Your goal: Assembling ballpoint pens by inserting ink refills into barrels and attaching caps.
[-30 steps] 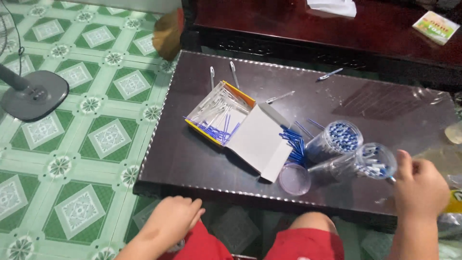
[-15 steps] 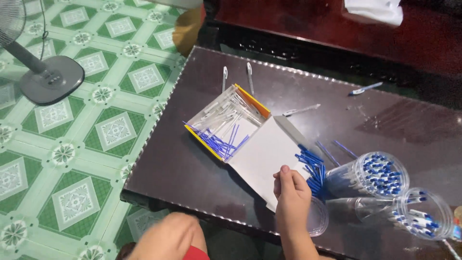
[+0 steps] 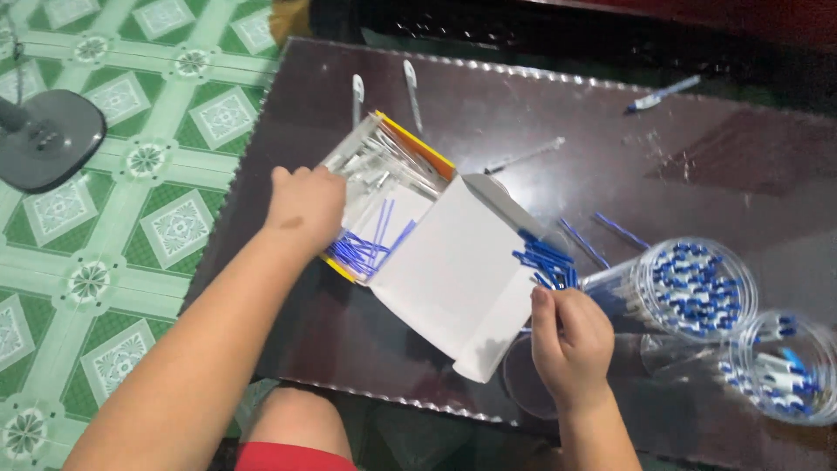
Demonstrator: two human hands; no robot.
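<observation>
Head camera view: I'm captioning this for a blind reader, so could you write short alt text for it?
A person's left hand reaches into an open cardboard box of clear pen barrels and blue refills on a dark table, while the right hand touches a pile of blue refills beside the box's white flap. Two clear jars of pens lie at right.

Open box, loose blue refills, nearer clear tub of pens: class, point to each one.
Open box [image 3: 453, 262]: head view, on its white flap.
Loose blue refills [image 3: 545, 260]: head view, middle of the pile.
Nearer clear tub of pens [image 3: 697, 288]: head view, its open mouth.
</observation>
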